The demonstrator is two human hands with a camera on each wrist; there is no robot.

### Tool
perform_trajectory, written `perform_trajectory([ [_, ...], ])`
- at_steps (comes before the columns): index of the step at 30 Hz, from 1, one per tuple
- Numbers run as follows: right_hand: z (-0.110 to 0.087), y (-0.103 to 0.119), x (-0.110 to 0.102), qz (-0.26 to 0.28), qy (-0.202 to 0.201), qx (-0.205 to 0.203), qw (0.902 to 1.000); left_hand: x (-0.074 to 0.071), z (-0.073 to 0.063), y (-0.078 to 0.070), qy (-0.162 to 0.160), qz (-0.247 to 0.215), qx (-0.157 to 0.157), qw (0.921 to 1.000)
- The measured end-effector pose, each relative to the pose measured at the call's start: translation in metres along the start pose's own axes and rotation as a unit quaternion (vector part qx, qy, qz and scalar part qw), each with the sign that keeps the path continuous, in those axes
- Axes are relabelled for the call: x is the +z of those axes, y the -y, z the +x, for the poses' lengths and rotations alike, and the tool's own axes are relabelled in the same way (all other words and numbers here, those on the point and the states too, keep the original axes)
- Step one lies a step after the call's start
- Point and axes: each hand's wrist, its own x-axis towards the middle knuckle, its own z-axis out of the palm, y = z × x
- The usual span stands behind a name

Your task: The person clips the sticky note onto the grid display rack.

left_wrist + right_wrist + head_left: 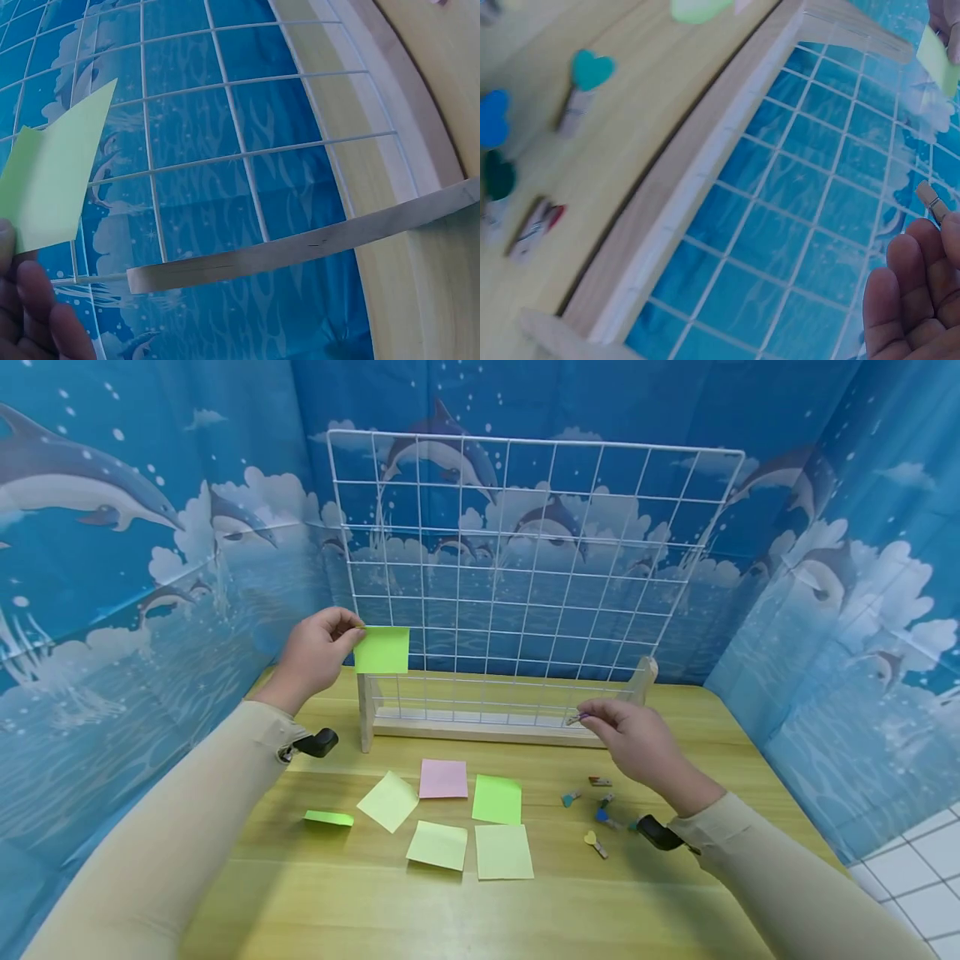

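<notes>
My left hand (pixel 317 647) pinches a bright green sticky note (pixel 384 651) by its upper left corner, at the lower left side of the white wire grid (pixel 512 568). In the left wrist view the note (pixel 60 176) hangs beside the wires, slightly bent. My right hand (pixel 637 742) pinches a small wooden clothespin (pixel 574 719) before the grid's lower right part. The right wrist view shows the clothespin's tip (pixel 931 199) jutting past the fingers; a bit of purple shows at it in the head view. I cannot tell whether the note touches the grid.
Several sticky notes, among them a pink note (pixel 443 778) and a folded green note (pixel 328 818), lie on the wooden table (pixel 360 902). Several clothespins with coloured hearts, one yellow (pixel 595 843), lie at right. The grid stands in a wooden base (pixel 487 731). A dolphin-print curtain (pixel 225 443) surrounds the table.
</notes>
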Motion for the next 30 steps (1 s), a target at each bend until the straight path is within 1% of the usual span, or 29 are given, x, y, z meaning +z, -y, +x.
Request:
perform_trajectory([
  [6,0.014,0.014,0.004,0.016,-0.008,-0.023,0.9996,0.003,0.016,-0.005,0.000,-0.004,0.005,1.0000],
  [12,0.026,0.028,0.007,0.017,-0.020,-0.050,0.9984,0.006,0.027,-0.010,0.002,-0.015,0.001,0.9999],
  [21,0.040,0.047,0.009,0.024,-0.029,-0.082,0.9959,0.010,0.035,-0.015,-0.002,-0.016,0.011,0.9998],
  [25,0.049,0.060,0.009,0.037,-0.027,-0.092,0.9947,0.012,0.038,-0.016,-0.004,-0.019,0.007,0.9998],
  [30,0.060,0.075,0.011,0.048,-0.035,-0.103,0.9930,0.015,0.040,-0.016,-0.008,-0.043,-0.009,0.9990],
])
